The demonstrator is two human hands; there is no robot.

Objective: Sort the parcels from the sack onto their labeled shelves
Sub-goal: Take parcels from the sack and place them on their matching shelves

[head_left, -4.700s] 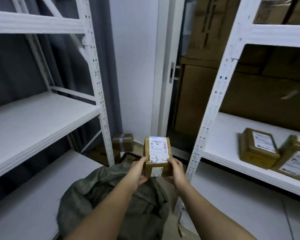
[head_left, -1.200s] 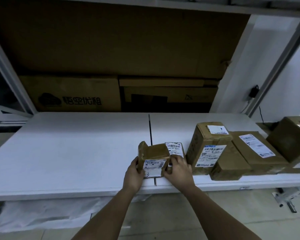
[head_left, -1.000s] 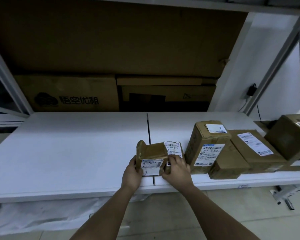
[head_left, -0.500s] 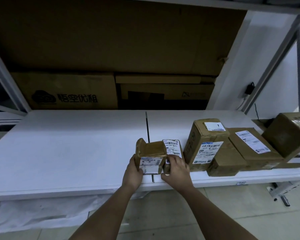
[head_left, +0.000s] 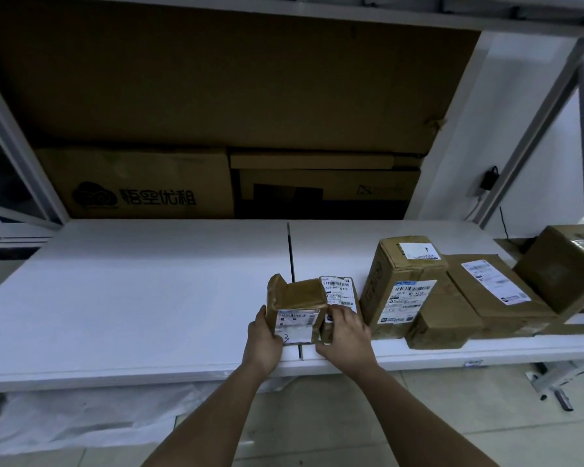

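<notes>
Here, the small brown parcel (head_left: 295, 310) sits at the front edge of the white shelf (head_left: 132, 298), right over the dark seam (head_left: 290, 254) between the two shelf boards. Its near face carries a white shipping label (head_left: 295, 323) with a handwritten mark at the bottom. My left hand (head_left: 262, 342) cups the parcel's left side, fingers curled against it and thumb at the lower front corner. My right hand (head_left: 346, 335) wraps the parcel's right side, fingers bent over its top right edge and thumb near the base.

Touching the parcel on its right is a second small parcel (head_left: 339, 294), label upward, partly under my right fingers. Just beside that stands a taller box (head_left: 398, 281) with labels on top and front, then a low brown box (head_left: 440, 325), a flat labelled box (head_left: 496, 291) and, at the far right, a tilted carton (head_left: 567, 267).

Behind the shelf large cardboard cartons (head_left: 142, 183) lean against the wall, one printed with a logo and characters. A tiled floor (head_left: 317, 426) shows below.
</notes>
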